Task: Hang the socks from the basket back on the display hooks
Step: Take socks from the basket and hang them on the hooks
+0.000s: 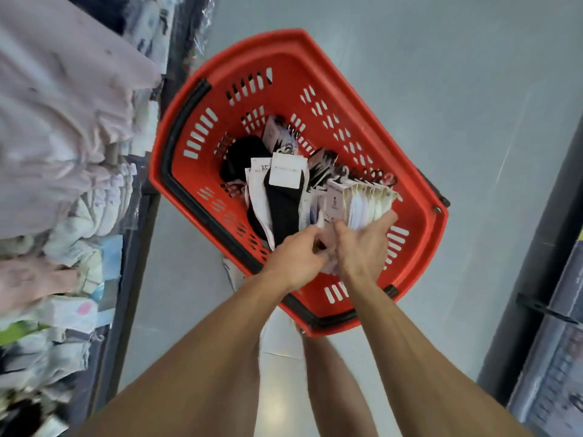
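Note:
A red plastic basket (pixel 318 74) with black handles sits on the grey floor below me. Inside it lie black socks with white card labels (pixel 284 197) and more packs with black hangers. My right hand (pixel 362 247) is closed around a fanned bundle of pale sock packs (pixel 362 200) held over the basket's near right side. My left hand (pixel 296 257) pinches the lower end of the same bundle, right beside the right hand. Where the fingers meet the bundle is partly hidden.
A display of hanging pale pink, white and blue socks (pixel 63 152) runs along the left, with a dark frame edge (pixel 138 247). Another dark shelf unit (pixel 542 279) stands at the right. The grey floor (pixel 410 58) lies between them. My legs show under the basket.

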Demonstrator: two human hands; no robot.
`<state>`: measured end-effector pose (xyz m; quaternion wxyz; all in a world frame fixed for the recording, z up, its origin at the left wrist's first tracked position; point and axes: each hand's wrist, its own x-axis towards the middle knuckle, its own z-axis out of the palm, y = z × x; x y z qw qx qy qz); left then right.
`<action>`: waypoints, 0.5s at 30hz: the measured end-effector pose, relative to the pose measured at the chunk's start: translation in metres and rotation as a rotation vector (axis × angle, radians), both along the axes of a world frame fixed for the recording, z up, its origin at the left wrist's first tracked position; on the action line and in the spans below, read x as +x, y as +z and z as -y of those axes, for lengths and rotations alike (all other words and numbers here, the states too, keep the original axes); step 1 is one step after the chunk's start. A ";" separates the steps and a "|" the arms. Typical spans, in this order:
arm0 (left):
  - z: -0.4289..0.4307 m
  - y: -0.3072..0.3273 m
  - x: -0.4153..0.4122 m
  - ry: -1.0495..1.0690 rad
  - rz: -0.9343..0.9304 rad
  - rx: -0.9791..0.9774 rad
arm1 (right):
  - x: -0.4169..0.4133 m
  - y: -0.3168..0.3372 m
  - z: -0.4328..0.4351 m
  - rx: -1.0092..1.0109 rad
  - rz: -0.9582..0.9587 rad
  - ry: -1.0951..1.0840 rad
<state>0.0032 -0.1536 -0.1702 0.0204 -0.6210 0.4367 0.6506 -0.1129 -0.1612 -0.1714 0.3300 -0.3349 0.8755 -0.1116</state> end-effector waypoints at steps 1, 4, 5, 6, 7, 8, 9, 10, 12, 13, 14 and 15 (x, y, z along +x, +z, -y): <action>-0.001 0.016 0.004 0.124 -0.015 -0.004 | -0.002 0.020 -0.001 -0.065 0.029 -0.011; 0.004 0.093 0.024 0.370 -0.040 -0.080 | -0.003 0.103 0.008 -0.250 0.283 0.039; 0.006 0.126 0.032 0.415 -0.042 -0.119 | -0.001 0.136 0.013 -0.266 0.400 0.088; 0.010 0.163 0.042 0.462 -0.060 -0.157 | 0.004 0.169 0.018 -0.264 0.526 0.149; 0.012 0.201 0.053 0.521 -0.103 -0.181 | 0.011 0.202 0.024 -0.259 0.644 0.215; 0.015 0.241 0.064 0.583 -0.161 -0.196 | 0.018 0.235 0.031 -0.255 0.747 0.277; 0.016 0.279 0.074 0.619 -0.209 -0.203 | 0.029 0.268 0.038 -0.245 0.829 0.336; 0.017 0.320 0.083 0.636 -0.243 -0.216 | 0.043 0.303 0.044 -0.234 0.917 0.394; 0.017 0.396 0.102 0.657 -0.257 -0.295 | 0.077 0.372 0.053 -0.205 1.067 0.518; 0.014 0.432 0.111 0.700 -0.247 -0.371 | 0.096 0.404 0.055 -0.200 1.124 0.576; 0.011 0.469 0.122 0.754 -0.226 -0.455 | 0.116 0.437 0.057 -0.205 1.172 0.637; 0.006 0.504 0.134 0.804 -0.209 -0.519 | 0.135 0.470 0.059 -0.211 1.204 0.708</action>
